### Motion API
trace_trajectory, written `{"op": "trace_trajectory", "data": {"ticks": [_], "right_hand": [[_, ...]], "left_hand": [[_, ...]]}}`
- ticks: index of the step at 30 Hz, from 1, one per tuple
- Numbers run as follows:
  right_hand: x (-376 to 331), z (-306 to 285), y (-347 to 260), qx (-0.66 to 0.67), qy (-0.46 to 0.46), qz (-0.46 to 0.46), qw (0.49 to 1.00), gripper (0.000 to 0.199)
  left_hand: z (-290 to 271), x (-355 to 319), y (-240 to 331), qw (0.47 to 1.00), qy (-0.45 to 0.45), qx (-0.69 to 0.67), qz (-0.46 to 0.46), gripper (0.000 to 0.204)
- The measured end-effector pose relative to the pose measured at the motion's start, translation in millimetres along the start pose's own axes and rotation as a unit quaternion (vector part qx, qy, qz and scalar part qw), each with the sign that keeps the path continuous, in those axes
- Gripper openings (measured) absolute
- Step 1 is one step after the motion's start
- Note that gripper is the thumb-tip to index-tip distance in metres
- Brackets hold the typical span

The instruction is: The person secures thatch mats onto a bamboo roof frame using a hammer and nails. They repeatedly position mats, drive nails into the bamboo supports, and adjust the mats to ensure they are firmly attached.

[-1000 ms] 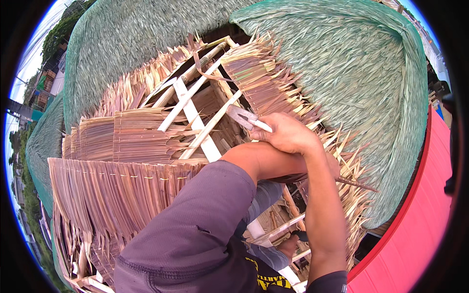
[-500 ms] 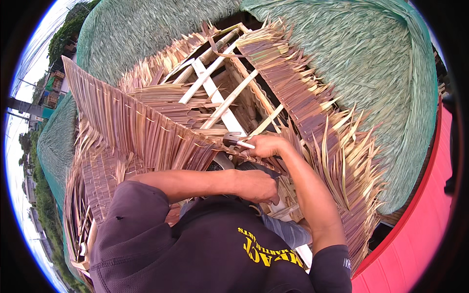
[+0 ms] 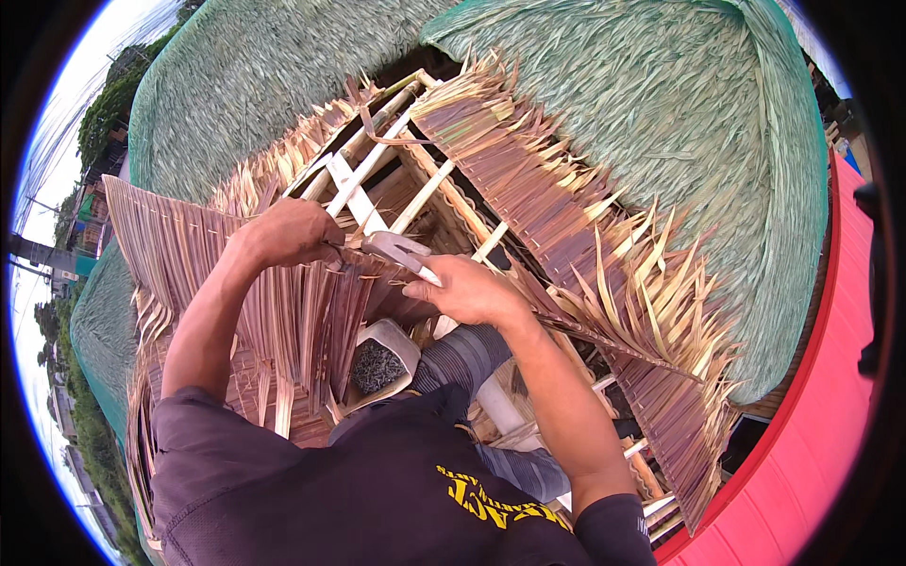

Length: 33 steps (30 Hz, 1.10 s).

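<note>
The left hand (image 3: 288,231), which half a second ago is in near the person's body, now reaches out to the far left, its fingers gripping the far edge of the brown thatch panel (image 3: 184,236); whether they also pinch something small cannot be told. The right hand (image 3: 467,291) keeps its fingers closed around the handle of a claw hammer (image 3: 389,247), whose head sits just right of the left hand, near the panel's edge. The panel lies across the left side, beside the pale poles (image 3: 423,198) of the open frame. With the left forearm swung aside, a whitish tub (image 3: 401,341) of dark nails (image 3: 376,366) shows on the near side. Both hands now meet along one edge, so the work seems centred there, with the panel apparently steadied by the left hand.
</note>
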State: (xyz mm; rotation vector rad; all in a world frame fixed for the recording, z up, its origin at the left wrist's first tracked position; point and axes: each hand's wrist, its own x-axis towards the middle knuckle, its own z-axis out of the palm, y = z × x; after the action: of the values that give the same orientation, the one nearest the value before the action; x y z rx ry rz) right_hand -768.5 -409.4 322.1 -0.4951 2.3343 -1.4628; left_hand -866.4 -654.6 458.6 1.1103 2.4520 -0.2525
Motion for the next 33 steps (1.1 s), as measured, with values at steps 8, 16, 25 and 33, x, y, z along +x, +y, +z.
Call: {"op": "trace_trajectory", "data": {"ticks": [8, 16, 25, 33], "right_hand": [[-29.8, -145.5, -19.9, -0.191, 0.366, -0.038, 0.910, 0.046], [-10.9, -3.2, -7.4, -0.321, 0.300, 0.065, 0.896, 0.050], [27.1, 88.9, 2.4, -0.326, 0.266, 0.168, 0.891, 0.050], [26.1, 113.3, 2.6, -0.340, 0.329, 0.131, 0.871, 0.052]], "left_hand": [[-71.9, 139.8, 56.0, 0.890, 0.408, 0.137, 0.150, 0.023], [66.5, 64.9, 45.1, 0.945, 0.279, 0.081, 0.151, 0.046], [192.9, -67.1, 3.5, 0.975, -0.049, -0.172, 0.135, 0.041], [306.6, -57.7, 45.5, 0.998, -0.028, -0.057, -0.016, 0.031]]}}
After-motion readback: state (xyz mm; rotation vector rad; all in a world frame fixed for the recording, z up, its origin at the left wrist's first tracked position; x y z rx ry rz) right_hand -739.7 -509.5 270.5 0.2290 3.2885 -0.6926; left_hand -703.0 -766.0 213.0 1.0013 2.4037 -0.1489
